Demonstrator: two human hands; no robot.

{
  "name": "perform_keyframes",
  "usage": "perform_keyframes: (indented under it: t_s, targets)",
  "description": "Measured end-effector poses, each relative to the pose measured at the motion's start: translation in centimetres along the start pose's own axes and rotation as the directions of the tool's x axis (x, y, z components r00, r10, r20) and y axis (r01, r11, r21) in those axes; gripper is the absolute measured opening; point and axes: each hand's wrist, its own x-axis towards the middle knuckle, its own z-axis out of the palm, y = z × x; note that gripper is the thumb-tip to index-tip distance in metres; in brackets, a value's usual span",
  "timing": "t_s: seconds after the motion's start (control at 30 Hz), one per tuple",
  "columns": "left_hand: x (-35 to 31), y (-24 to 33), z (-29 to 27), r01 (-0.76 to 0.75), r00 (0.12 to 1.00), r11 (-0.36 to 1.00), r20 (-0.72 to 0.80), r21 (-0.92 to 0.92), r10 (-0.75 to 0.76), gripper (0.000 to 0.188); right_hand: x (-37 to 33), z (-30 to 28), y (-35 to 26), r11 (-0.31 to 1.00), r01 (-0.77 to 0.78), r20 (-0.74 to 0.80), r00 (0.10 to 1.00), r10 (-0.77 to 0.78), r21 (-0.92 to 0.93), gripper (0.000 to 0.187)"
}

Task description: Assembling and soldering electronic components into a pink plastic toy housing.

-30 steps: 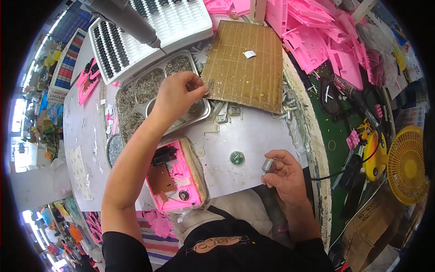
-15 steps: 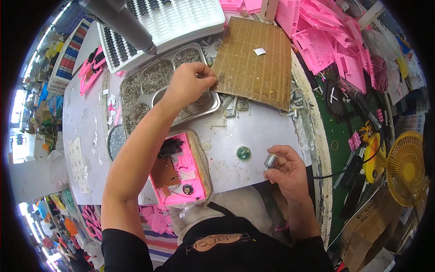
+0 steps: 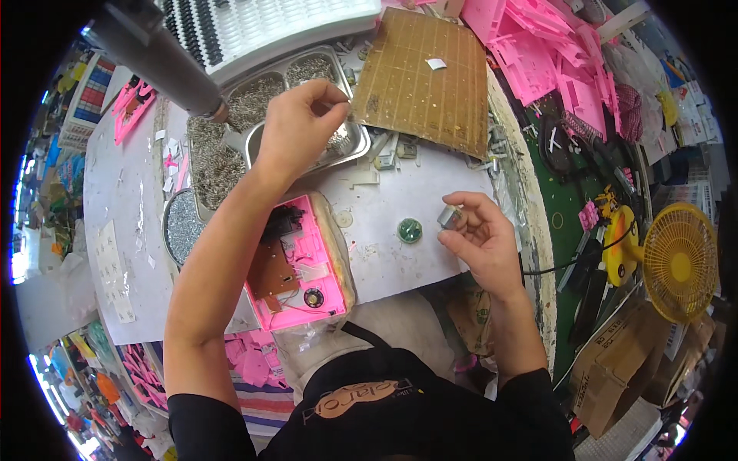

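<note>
My left hand [image 3: 304,127] is over a metal tray [image 3: 363,147] of small springy metal parts. Its thumb and forefinger are pinched; anything between them is too small to make out. My right hand [image 3: 492,242] grips a small silver motor [image 3: 448,217] between thumb and fingers, above the table's front right. Between my arms lies an open pink plastic casing [image 3: 330,296], with a brown circuit board [image 3: 270,273], a round speaker [image 3: 313,297] and a black part inside. A small green round item [image 3: 410,230] sits on the table, left of the motor.
A grey power screwdriver [image 3: 154,58] hangs over the tray's left side. Round dish [image 3: 183,227] of small metal bits stands at left. Brown board [image 3: 423,81] and white ridged tray [image 3: 292,27] lie at the back. Pink shells [image 3: 538,54] pile up far right, beyond a yellow fan [image 3: 680,265].
My right hand has lifted the motor farther from me. The hanging screwdriver has swung lower and to the left. The view has shifted a little; my left hand stays by the tray.
</note>
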Motion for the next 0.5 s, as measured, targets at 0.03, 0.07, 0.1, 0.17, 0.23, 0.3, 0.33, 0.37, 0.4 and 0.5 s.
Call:
perform_keyframes:
  t_s: [0.03,0.07,0.1,0.17,0.23,0.3,0.33,0.37,0.4,0.5]
  targets:
    - [-0.2,0.0,-0.2,0.073,0.997,0.993,0.035,-0.092,-0.07,0.011,-0.1,0.0,-0.1,1.0,-0.001,0.001,1.0,0.001,-0.023,0.044]
    - [-0.4,0.1,-0.5,0.147,0.988,0.972,0.076,-0.181,-0.136,0.012,-0.2,-0.1,-0.2,0.999,-0.001,0.003,1.0,0.002,-0.045,0.044]
    - [-1.0,0.3,-0.7,0.165,0.984,0.951,0.107,-0.262,-0.141,0.013,-0.3,-0.1,-0.1,0.997,-0.006,0.008,1.0,0.007,-0.076,0.044]
    - [-2.6,1.0,-1.4,0.204,0.975,0.887,0.17,-0.415,-0.145,0.015,-0.3,0.0,0.0,0.99,-0.014,0.017,1.0,0.017,-0.139,0.043]
    - [-4.4,1.7,-2.0,0.22,0.969,0.855,0.205,-0.471,-0.136,0.015,-0.3,-0.2,0.1,0.986,-0.021,0.033,0.999,0.027,-0.166,0.042]
    - [-6.2,2.6,-2.4,0.253,0.963,0.798,0.225,-0.547,-0.151,0.016,-0.2,-0.1,0.2,0.982,-0.014,0.046,0.999,0.023,-0.187,0.042]
    - [-6.9,3.1,-2.7,0.246,0.964,0.804,0.221,-0.541,-0.146,0.013,-0.2,0.0,0.2,0.981,-0.004,0.05,0.999,0.013,-0.193,0.041]
    - [-7.6,3.3,-2.9,0.261,0.962,0.783,0.215,-0.565,-0.166,0.012,-0.1,0.1,0.2,0.98,0.007,0.053,0.999,0.004,-0.199,0.041]
    - [-8.4,3.6,-2.9,0.277,0.959,0.757,0.213,-0.591,-0.185,0.012,-0.1,0.0,0.1,0.973,0.005,0.055,0.998,0.008,-0.231,0.041]
    - [-11.1,4.5,-3.6,0.245,0.969,0.723,0.16,-0.646,-0.186,0.009,0.4,-0.2,-0.3,0.936,0.028,0.087,0.996,0.003,-0.35,0.039]
